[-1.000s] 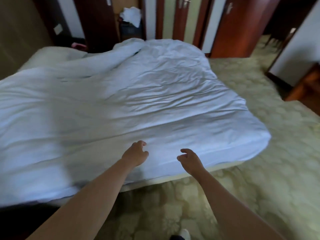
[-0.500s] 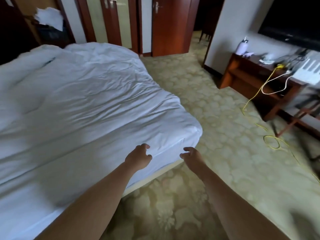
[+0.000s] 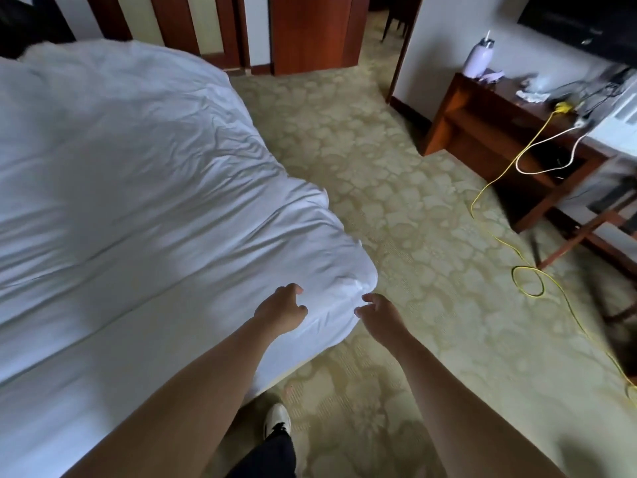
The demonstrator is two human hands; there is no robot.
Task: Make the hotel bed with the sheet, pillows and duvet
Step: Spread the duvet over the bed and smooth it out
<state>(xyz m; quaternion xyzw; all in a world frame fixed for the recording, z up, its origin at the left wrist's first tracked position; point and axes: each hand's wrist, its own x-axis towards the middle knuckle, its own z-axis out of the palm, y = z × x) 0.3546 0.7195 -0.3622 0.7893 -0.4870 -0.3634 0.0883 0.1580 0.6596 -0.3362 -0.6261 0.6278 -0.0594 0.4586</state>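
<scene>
A rumpled white duvet covers the bed and hangs over its near corner. My left hand hovers over the duvet just left of that corner, fingers curled and apart, holding nothing. My right hand is beside the corner on its right, over the carpet edge, fingers loosely spread and empty. Both forearms reach in from the bottom. No pillows or separate sheet are in view.
Patterned green carpet runs along the bed's right side. A wooden desk with a bottle and clutter stands at the right wall. A yellow cable trails across the floor. My shoe is by the bed base. Wooden doors stand behind.
The view has swung right along the bed's edge. Both hands, still empty, now sit at the duvet's near corner instead of the middle of the edge.
</scene>
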